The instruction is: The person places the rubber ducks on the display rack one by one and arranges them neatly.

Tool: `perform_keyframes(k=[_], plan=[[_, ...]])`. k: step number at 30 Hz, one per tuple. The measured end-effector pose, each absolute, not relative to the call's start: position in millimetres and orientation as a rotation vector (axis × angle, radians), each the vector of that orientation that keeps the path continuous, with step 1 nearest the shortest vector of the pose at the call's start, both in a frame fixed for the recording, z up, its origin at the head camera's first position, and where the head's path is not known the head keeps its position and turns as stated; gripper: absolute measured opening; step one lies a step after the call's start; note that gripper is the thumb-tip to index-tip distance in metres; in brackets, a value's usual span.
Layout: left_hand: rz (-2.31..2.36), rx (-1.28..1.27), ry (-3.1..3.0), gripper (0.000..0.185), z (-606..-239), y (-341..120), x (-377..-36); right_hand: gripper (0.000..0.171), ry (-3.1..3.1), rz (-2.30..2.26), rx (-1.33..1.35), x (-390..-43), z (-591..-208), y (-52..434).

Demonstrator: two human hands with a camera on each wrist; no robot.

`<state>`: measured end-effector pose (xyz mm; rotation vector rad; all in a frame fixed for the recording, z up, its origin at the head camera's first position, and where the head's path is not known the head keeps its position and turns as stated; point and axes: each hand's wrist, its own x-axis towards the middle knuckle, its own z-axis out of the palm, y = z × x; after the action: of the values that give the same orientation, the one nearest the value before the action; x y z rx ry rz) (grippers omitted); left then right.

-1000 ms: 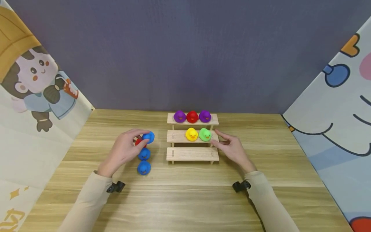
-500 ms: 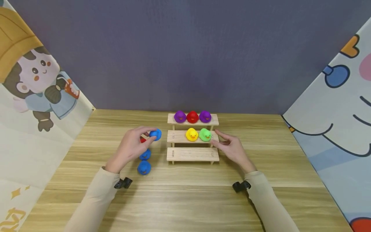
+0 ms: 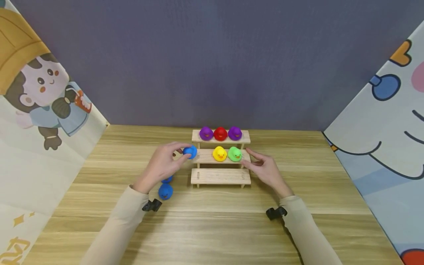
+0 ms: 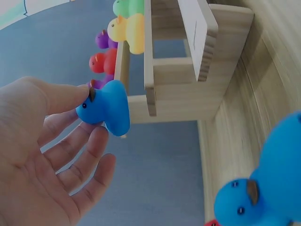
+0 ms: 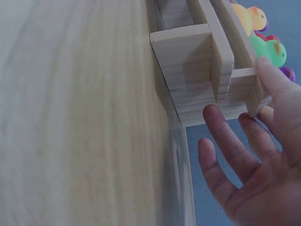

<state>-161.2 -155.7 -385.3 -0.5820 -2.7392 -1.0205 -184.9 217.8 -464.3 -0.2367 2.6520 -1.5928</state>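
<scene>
My left hand [image 3: 165, 163] pinches a blue duck [image 3: 190, 151] [image 4: 107, 109] between thumb and fingers at the left end of the middle step of a small wooden three-step stand [image 3: 220, 176]. A yellow duck [image 3: 219, 153] and a green duck [image 3: 234, 154] sit on that middle step. Two purple ducks [image 3: 206, 133] and a red duck [image 3: 220, 134] line the top step. My right hand [image 3: 263, 167] [image 5: 254, 160] rests open against the stand's right side, fingers straight.
Two more blue ducks [image 3: 165, 191] lie on the wooden table [image 3: 212, 228] left of the stand, one partly hidden under my left hand. A red one [image 4: 214, 222] peeks in at the left wrist view's edge. Printed panels stand left and right, a grey wall behind.
My left hand has lifted one blue duck from the group on the table and carried it right to the stand's middle step. The right hand has stayed put.
</scene>
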Motion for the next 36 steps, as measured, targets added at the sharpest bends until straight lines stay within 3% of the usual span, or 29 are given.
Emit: perform_keyframes(k=[36], plan=[[-1.12,-0.617,-2.81,0.034,-396.2,-112.8,-181.8,0.07,2.642,-1.593,-0.229,-184.1,-462.0,217.2]])
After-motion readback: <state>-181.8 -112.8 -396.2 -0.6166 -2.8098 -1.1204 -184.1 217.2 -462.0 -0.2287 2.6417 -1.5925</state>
